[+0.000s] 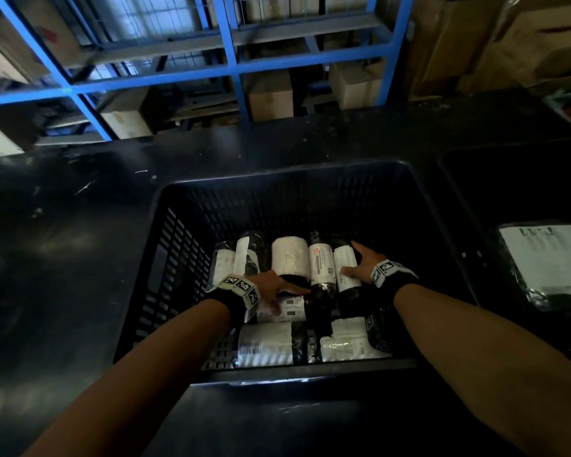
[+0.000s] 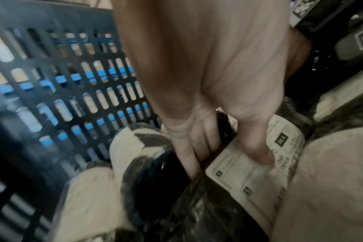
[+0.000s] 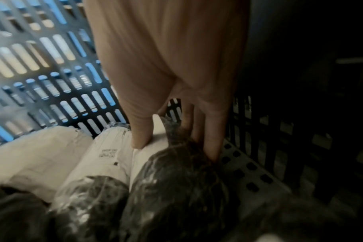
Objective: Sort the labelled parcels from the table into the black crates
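Observation:
A black slotted crate [image 1: 277, 174] holds several rolled parcels in black plastic with white labels. My left hand [image 1: 279, 291] [image 2: 228, 167] reaches in low at the middle. Its thumb presses on the label of a parcel [image 1: 285, 310] [image 2: 249, 181] and its straight fingers [image 2: 189, 160] slide into the gap beside that parcel. My right hand [image 1: 360, 263] [image 3: 174, 150] is spread over the rightmost parcel of the back row [image 1: 345, 258] [image 3: 176, 188]. The thumb lies on its left side, the straight fingers down its right side near the crate floor.
A second black crate [image 1: 508, 153] stands to the right with a flat labelled parcel [image 1: 548, 258] in it. Both stand on a dark table [image 1: 63, 242]. Blue shelving [image 1: 231, 61] with cardboard boxes rises behind it. The slotted crate walls [image 2: 52, 81] [image 3: 52, 81] are close around both hands.

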